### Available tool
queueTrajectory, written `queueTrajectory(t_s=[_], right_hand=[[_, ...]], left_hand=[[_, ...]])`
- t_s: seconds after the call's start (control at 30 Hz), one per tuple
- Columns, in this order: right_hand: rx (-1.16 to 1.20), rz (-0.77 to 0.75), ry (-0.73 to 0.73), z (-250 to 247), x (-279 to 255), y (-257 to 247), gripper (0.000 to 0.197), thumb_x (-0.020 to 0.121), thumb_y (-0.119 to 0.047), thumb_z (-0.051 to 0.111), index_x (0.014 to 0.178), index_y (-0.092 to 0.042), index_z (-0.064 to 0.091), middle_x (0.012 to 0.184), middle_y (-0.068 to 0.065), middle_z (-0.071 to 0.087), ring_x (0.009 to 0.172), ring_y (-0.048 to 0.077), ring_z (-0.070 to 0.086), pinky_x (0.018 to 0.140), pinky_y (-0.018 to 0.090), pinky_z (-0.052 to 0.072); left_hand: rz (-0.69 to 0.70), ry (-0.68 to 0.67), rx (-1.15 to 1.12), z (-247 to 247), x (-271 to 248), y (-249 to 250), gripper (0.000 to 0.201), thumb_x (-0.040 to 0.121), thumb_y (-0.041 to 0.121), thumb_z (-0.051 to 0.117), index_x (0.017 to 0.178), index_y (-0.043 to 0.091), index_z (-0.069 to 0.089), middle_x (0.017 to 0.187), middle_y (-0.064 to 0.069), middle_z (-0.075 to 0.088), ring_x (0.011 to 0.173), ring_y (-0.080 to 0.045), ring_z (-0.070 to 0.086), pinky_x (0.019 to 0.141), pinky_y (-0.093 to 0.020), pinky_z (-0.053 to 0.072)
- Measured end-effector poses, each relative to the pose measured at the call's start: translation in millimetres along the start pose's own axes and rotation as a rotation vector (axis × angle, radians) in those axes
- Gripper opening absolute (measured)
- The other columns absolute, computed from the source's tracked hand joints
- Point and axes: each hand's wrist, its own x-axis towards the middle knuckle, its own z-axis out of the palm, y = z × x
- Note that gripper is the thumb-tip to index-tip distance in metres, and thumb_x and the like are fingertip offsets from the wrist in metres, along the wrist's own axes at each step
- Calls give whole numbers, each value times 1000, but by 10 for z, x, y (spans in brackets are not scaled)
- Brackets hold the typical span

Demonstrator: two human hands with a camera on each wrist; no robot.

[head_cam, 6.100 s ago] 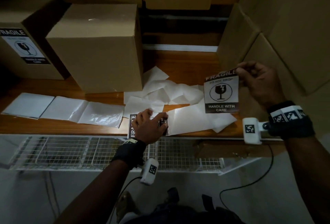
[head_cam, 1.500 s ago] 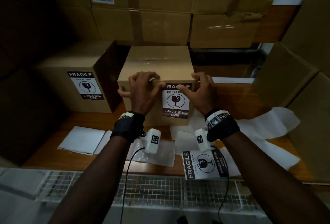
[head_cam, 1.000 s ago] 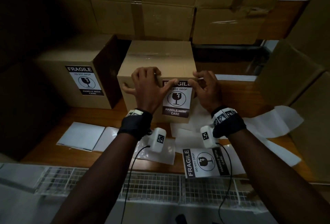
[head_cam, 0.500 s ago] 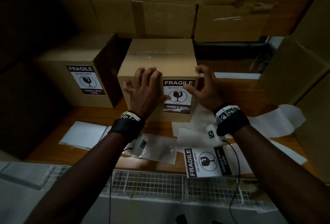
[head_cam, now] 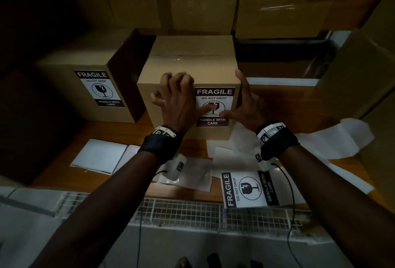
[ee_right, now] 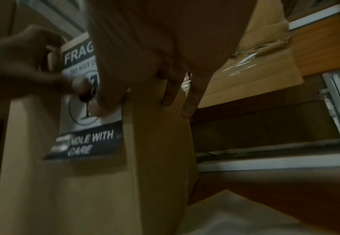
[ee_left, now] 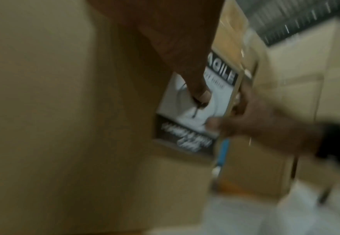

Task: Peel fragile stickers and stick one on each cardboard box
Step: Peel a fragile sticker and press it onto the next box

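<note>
Sticker stack (head_cam: 250, 188): lay nearest us at the shelf edge, unpeeled.
Left hand (head_cam: 179, 105): we had slid our thumb down onto the glass symbol; fingers bent, grasping nothing.
Right hand (head_cam: 248, 105): fingers spread along the box corner, thumb pressing.
Fragile sticker (head_cam: 214, 107): flat and square on the middle box (head_cam: 188, 62); this box looked done.
Left box (head_cam: 85, 54): already labelled.

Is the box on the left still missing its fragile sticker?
No, the left box already carries a fragile sticker on its front face.
</note>
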Motion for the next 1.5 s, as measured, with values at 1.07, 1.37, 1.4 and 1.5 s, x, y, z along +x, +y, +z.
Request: queueTrajectory(t_s=[1.07,1.37,1.4,1.5], right_hand=[[2,355,43,673,-351,26,92,61,-78,66,135,-31,40,133,5,64,118,31,63,92,54,55],[-41,293,-33,482,-309,126,75,79,-74,60,134,-24,54,130,2,66,113,27,66,92,49,56],[-41,285,-44,459,-308,154,71,81,-69,63,135,-22,54,130,3,66,114,28,66,92,48,56],[-65,234,-93,403,-316,235,66,85,-55,70,138,-19,52,132,6,65,116,29,65,93,48,56]], left_hand=[[330,-4,158,143,-23,-473,119,73,93,50,153,13,15,148,-16,21,140,-39,23,99,-63,35],[257,30,220,152,-118,-266,124,67,98,40,154,14,14,153,-25,18,142,-48,19,102,-56,23],[268,30,226,149,-131,-270,123,68,97,37,155,15,11,153,-26,17,142,-49,19,102,-56,24],[302,35,244,117,-144,-292,119,71,95,38,155,16,10,152,-27,20,141,-49,22,101,-56,26]])
